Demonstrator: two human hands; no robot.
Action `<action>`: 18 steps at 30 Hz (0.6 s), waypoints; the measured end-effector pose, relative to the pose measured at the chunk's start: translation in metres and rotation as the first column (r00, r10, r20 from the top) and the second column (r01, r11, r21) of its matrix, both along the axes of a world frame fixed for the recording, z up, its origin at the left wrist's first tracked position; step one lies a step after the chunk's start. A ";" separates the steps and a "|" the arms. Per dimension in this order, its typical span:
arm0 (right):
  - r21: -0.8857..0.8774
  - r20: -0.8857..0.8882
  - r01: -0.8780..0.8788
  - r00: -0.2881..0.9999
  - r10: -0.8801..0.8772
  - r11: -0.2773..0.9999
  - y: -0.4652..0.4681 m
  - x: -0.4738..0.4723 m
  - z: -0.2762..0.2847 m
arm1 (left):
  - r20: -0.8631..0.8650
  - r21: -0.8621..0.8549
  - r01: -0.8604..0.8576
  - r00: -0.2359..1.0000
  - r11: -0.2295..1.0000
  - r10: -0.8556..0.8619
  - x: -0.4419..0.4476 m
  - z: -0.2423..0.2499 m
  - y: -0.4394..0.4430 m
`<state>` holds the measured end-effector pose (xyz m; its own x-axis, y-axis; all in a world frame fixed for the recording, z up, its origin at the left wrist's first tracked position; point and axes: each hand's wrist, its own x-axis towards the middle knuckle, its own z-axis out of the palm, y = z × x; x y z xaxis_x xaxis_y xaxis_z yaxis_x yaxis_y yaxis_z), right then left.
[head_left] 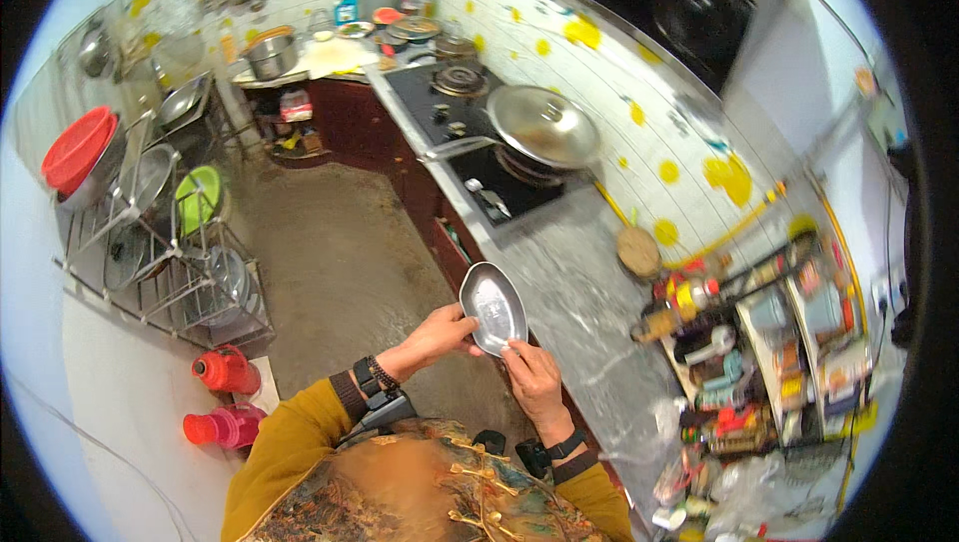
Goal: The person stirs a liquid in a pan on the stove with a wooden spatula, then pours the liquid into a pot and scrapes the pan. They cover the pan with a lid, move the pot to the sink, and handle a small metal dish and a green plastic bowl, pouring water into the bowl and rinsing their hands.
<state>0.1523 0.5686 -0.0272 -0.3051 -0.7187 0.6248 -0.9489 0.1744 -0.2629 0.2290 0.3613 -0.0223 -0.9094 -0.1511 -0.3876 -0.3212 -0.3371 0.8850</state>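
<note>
An oval metal dish [494, 302] is held between my two hands, above the edge of the grey marbled countertop [569, 302]. My left hand [442, 332] grips its left rim. At the lower right rim, the fingers of my right hand [532, 373] hold the dish. Beyond it a large metal wok [545, 127] rests on the near burner of the black gas stove [419, 104]. A shiny metal utensil [487, 197] lies on the stove's front corner.
Left stands a metal rack [172, 250] with red, green and metal basins; two red thermos flasks [228, 370] are below it. Crowded shelves [779, 362] of bottles and packets stand right. A steel pot [272, 55] and dishes sit on the far counter.
</note>
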 end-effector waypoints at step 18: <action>-0.125 0.075 -0.533 0.836 0.544 0.837 -0.370 -0.006 -0.003 | -0.071 0.000 -0.646 0.761 0.763 0.645 0.090 -0.001 -0.284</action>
<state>0.1466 0.1984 -0.0300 0.0467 -0.7272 0.6849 -0.8518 -0.3871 -0.3529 0.3194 0.0769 -0.0231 -0.6159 -0.7191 -0.3219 0.0217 -0.4238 0.9055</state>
